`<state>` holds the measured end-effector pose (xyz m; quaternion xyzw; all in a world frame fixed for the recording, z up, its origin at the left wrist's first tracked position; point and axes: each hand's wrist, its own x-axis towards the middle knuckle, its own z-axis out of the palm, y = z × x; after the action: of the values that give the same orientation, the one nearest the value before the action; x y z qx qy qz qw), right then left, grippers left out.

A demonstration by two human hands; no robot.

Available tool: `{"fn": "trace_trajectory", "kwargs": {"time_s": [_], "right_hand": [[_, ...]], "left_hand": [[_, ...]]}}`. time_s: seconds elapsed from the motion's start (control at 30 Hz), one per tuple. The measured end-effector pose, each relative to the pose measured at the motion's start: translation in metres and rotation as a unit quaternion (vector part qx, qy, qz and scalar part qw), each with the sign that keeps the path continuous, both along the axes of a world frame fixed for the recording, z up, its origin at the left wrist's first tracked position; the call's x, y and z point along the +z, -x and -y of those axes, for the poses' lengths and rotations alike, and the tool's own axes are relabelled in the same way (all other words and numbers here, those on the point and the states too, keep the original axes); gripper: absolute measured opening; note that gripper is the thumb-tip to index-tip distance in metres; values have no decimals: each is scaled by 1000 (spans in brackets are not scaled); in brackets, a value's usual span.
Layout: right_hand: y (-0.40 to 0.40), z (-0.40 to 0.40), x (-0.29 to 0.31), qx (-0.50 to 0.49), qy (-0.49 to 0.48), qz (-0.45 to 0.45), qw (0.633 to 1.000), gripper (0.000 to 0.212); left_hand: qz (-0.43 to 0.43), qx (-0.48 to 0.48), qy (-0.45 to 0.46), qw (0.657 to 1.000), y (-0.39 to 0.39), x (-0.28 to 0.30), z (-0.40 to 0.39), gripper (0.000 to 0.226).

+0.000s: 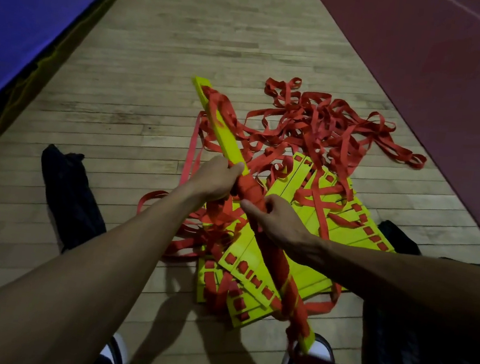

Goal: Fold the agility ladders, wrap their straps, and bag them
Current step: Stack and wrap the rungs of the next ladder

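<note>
A stacked bundle of yellow ladder rungs slants from upper left to lower right above the floor, with red strap wound round its middle and lower part. My left hand grips the bundle near its middle. Just below it, my right hand pinches the red strap against the wrapped part. More yellow rungs lie flat on the floor underneath, threaded with red straps. A loose tangle of red strap spreads behind them. A black bag lies on the floor to the left.
The floor is wooden boards. A blue mat rises at the left and a dark red court surface borders the right. Another black cloth lies at the right. My shoes show at the bottom.
</note>
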<state>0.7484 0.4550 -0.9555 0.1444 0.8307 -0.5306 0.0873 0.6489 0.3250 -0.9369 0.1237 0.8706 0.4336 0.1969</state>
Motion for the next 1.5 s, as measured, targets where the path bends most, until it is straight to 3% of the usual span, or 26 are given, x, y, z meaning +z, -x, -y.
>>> {"fn": "trace_trajectory", "kwargs": {"time_s": [0.07,0.17,0.3,0.47,0.67,0.77,0.93,1.1,1.23,1.33,1.5], "right_hand": [[1,-3,-1,-11,3,-2,1000,33],[-1,-2,-9,-18,2,16,1000,44],[-4,3,-4,37,29,20,999,40],[-4,6,1,19,58,15,998,60],[4,-4,-1,5,7,14,1000,37],[3,-1,-6,1,27,30,999,44],[-1,1,-7,33,63,27,997,39],[-6,6,-2,13,69,49,996,74],[-4,4,-1,14,63,35,997,47],[0,-2,0,7,43,44,998,47],[-5,3,2,23,65,29,997,25]], "left_hand": [[3,1,-15,1000,0,-1,2,42],[-10,-12,-6,1000,-4,4,2,51],[-51,-42,36,997,-9,6,-1,47],[15,-25,25,999,-8,7,-2,44],[10,6,-14,1000,-9,5,2,42],[19,-12,-48,999,-11,9,2,48],[-11,-38,6,999,-13,10,-3,43],[56,-28,13,998,-12,12,-4,48],[49,-13,10,999,-9,9,-1,44],[40,4,-21,999,-5,5,4,39],[-13,-60,0,998,-9,6,2,55]]}}
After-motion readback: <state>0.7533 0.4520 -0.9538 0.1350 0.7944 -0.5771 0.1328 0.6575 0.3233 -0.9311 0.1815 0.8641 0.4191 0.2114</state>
